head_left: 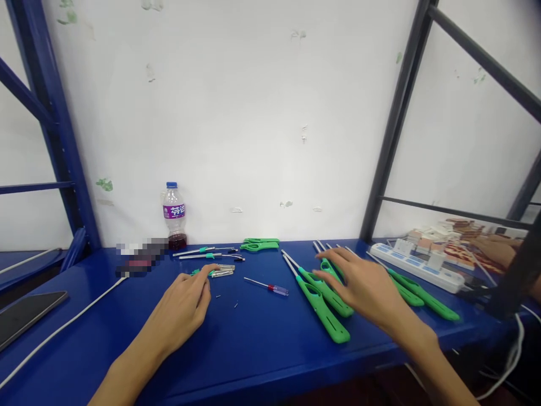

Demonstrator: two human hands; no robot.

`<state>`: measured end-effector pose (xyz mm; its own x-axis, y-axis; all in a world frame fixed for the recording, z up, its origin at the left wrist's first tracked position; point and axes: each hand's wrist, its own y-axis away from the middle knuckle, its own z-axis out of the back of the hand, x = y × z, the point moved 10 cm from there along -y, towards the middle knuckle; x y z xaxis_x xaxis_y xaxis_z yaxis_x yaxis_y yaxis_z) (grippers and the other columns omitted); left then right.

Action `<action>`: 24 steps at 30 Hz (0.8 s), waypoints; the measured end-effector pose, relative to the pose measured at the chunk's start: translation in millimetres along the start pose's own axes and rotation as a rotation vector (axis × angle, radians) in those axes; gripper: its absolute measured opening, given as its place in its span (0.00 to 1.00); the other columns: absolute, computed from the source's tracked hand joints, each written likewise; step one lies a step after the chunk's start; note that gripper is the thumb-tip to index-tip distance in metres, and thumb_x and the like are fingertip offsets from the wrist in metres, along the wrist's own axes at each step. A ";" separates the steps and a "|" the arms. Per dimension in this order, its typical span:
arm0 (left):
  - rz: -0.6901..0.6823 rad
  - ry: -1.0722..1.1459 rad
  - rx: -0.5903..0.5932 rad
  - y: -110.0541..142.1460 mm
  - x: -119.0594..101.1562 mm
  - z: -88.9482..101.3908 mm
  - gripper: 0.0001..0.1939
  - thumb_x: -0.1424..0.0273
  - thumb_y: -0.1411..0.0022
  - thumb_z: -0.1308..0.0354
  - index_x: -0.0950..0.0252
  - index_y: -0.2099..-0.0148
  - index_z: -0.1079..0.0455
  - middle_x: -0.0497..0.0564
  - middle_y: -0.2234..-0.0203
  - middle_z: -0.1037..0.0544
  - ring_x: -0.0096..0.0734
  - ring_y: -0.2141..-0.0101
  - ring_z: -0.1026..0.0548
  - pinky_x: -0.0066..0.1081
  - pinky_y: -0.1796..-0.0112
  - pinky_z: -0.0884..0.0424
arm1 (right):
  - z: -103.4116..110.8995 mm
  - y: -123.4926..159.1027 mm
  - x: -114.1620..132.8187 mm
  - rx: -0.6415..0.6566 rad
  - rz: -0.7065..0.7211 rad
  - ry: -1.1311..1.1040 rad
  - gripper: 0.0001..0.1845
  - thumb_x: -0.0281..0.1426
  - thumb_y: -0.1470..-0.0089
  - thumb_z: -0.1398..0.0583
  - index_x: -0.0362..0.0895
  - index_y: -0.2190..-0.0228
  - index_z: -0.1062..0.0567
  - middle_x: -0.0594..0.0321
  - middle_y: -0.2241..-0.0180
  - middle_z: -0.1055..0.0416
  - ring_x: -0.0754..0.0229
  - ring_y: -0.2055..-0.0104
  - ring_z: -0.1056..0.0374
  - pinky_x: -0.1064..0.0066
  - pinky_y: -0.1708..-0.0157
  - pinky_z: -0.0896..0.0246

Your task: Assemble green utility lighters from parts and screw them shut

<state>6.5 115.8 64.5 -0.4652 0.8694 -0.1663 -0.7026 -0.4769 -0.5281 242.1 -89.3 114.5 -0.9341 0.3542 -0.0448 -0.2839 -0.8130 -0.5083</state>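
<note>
My left hand rests on the blue bench, its fingertips on a small lighter insert with a green part. My right hand hovers with fingers spread over a row of green long-nosed lighters. More green lighters lie to its right. A small screwdriver with a clear and red handle lies between the hands. Two bare metal lighter tubes and a pair of green handle shells sit farther back. Tiny screws dot the bench.
A plastic bottle with dark liquid stands by the white wall. A white power strip lies at the right, small boxes behind it. A white cable and a dark phone lie at the left. Another person's hand shows far right.
</note>
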 end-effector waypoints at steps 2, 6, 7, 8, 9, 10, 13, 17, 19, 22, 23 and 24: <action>0.030 -0.027 0.006 -0.1 3.6 -1.8 0.21 0.68 0.26 0.59 0.61 0.39 0.32 0.53 0.66 0.18 0.47 0.62 0.19 0.39 0.61 0.27 | -7.7 -33.2 13.9 0.062 0.108 -0.013 0.21 0.42 0.27 0.49 0.46 0.43 0.26 0.50 0.47 0.24 0.46 0.57 0.22 0.55 0.58 0.29; 0.081 -0.022 0.033 0.0 15.6 -8.7 0.20 0.67 0.28 0.56 0.61 0.39 0.31 0.55 0.62 0.16 0.46 0.62 0.17 0.40 0.61 0.25 | -72.0 -103.6 54.2 0.281 0.370 -0.057 0.18 0.38 0.36 0.34 0.49 0.46 0.24 0.57 0.45 0.26 0.49 0.45 0.28 0.61 0.50 0.30; 0.087 -0.027 0.039 -0.2 18.0 -9.8 0.20 0.68 0.28 0.55 0.61 0.39 0.31 0.55 0.61 0.16 0.45 0.61 0.17 0.39 0.61 0.25 | -92.3 -119.4 61.8 0.334 0.414 -0.061 0.20 0.39 0.37 0.33 0.47 0.46 0.25 0.56 0.44 0.27 0.49 0.44 0.29 0.57 0.47 0.30; 0.086 -0.040 0.044 -0.5 19.5 -10.3 0.20 0.70 0.29 0.54 0.61 0.40 0.31 0.55 0.60 0.16 0.44 0.61 0.17 0.39 0.61 0.25 | -111.4 -134.6 67.3 0.374 0.441 -0.059 0.21 0.39 0.36 0.35 0.45 0.45 0.26 0.54 0.42 0.29 0.48 0.43 0.30 0.51 0.46 0.31; 0.081 -0.061 0.046 -0.8 20.2 -10.1 0.20 0.71 0.29 0.54 0.61 0.40 0.30 0.55 0.59 0.16 0.44 0.60 0.17 0.38 0.61 0.25 | -128.5 -149.4 70.0 0.399 0.441 -0.048 0.21 0.39 0.35 0.35 0.44 0.44 0.26 0.53 0.41 0.30 0.47 0.43 0.30 0.49 0.45 0.31; 0.075 -0.084 0.047 -1.0 20.1 -9.4 0.19 0.72 0.29 0.54 0.61 0.40 0.30 0.56 0.59 0.16 0.44 0.60 0.17 0.38 0.60 0.25 | -143.6 -162.9 71.1 0.420 0.429 -0.034 0.21 0.38 0.34 0.36 0.44 0.44 0.27 0.53 0.41 0.30 0.47 0.43 0.30 0.48 0.45 0.31; 0.055 -0.142 0.042 -1.5 17.3 -5.3 0.19 0.72 0.29 0.54 0.61 0.41 0.29 0.56 0.58 0.16 0.46 0.58 0.17 0.39 0.59 0.25 | -176.0 -192.4 69.9 0.480 0.371 -0.002 0.20 0.38 0.34 0.36 0.43 0.44 0.27 0.53 0.42 0.29 0.49 0.45 0.28 0.49 0.47 0.29; 0.022 -0.159 -0.006 -1.5 12.2 1.5 0.18 0.71 0.27 0.56 0.61 0.45 0.26 0.56 0.58 0.15 0.48 0.55 0.18 0.41 0.56 0.24 | -195.0 -207.0 64.7 0.568 0.341 -0.004 0.19 0.37 0.34 0.36 0.43 0.45 0.27 0.54 0.44 0.28 0.50 0.47 0.27 0.52 0.49 0.27; 0.004 -0.146 -0.024 -1.3 11.2 1.9 0.18 0.71 0.27 0.57 0.61 0.49 0.25 0.55 0.60 0.15 0.47 0.55 0.18 0.45 0.52 0.25 | -200.2 -205.3 60.5 0.616 0.344 -0.028 0.19 0.38 0.34 0.36 0.43 0.46 0.26 0.54 0.45 0.28 0.50 0.48 0.27 0.52 0.49 0.27; -0.019 -0.118 -0.009 -0.7 11.1 -3.6 0.18 0.71 0.27 0.57 0.61 0.51 0.25 0.53 0.63 0.14 0.44 0.60 0.16 0.50 0.43 0.30 | -205.0 -194.7 51.9 0.680 0.342 -0.082 0.18 0.39 0.33 0.36 0.42 0.47 0.25 0.56 0.47 0.26 0.50 0.50 0.26 0.54 0.51 0.26; -0.027 -0.109 -0.004 -0.5 10.8 -5.2 0.18 0.71 0.27 0.57 0.61 0.51 0.25 0.53 0.63 0.14 0.42 0.61 0.16 0.52 0.41 0.32 | -205.4 -190.1 48.8 0.693 0.340 -0.101 0.18 0.39 0.33 0.36 0.42 0.47 0.25 0.56 0.47 0.26 0.50 0.50 0.26 0.54 0.51 0.26; -0.032 -0.104 0.001 -0.3 10.5 -6.3 0.18 0.71 0.27 0.58 0.61 0.51 0.26 0.53 0.63 0.14 0.42 0.62 0.16 0.53 0.40 0.34 | -205.0 -185.4 45.8 0.700 0.338 -0.118 0.18 0.39 0.34 0.36 0.43 0.47 0.25 0.56 0.47 0.26 0.50 0.50 0.26 0.54 0.52 0.26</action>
<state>5.2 125.8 57.6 -0.4956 0.8663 -0.0624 -0.7183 -0.4492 -0.5313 296.3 172.3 30.4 -0.9998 0.0163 0.0108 -0.0141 -0.9839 0.1782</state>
